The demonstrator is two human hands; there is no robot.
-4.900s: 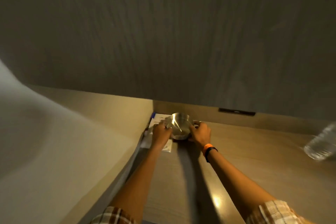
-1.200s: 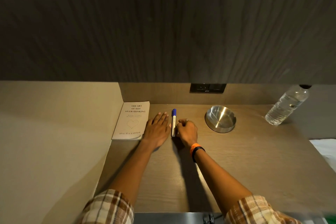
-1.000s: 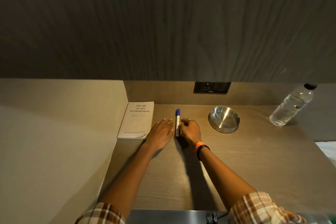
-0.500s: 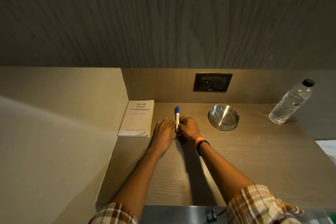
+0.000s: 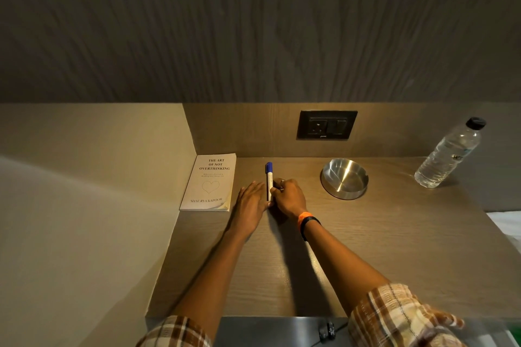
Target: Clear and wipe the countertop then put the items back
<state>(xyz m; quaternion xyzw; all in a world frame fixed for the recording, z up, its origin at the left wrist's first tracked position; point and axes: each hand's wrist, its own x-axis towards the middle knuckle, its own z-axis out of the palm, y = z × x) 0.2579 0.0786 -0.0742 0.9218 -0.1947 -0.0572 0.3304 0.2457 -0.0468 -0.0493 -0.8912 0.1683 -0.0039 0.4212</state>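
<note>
A white marker with a blue cap (image 5: 269, 177) lies on the wooden countertop (image 5: 380, 239), pointing toward the back wall. My right hand (image 5: 289, 198) curls its fingers against the marker's near end. My left hand (image 5: 250, 204) rests flat on the counter just left of the marker, fingers spread and touching its side. A pale book (image 5: 210, 182) lies in the back left corner. A round steel bowl (image 5: 344, 178) sits to the right of my hands. A clear water bottle (image 5: 448, 153) with a black cap stands at the back right.
A black wall socket (image 5: 326, 124) is set in the back panel above the counter. A beige side wall (image 5: 84, 205) closes off the left. A dark overhang hangs above. White fabric (image 5: 506, 227) shows at the right edge.
Since several seconds ago the bowl has come off the book and sits to the right. Over the last second both hands stay at the marker, the left hand closing in against it.
</note>
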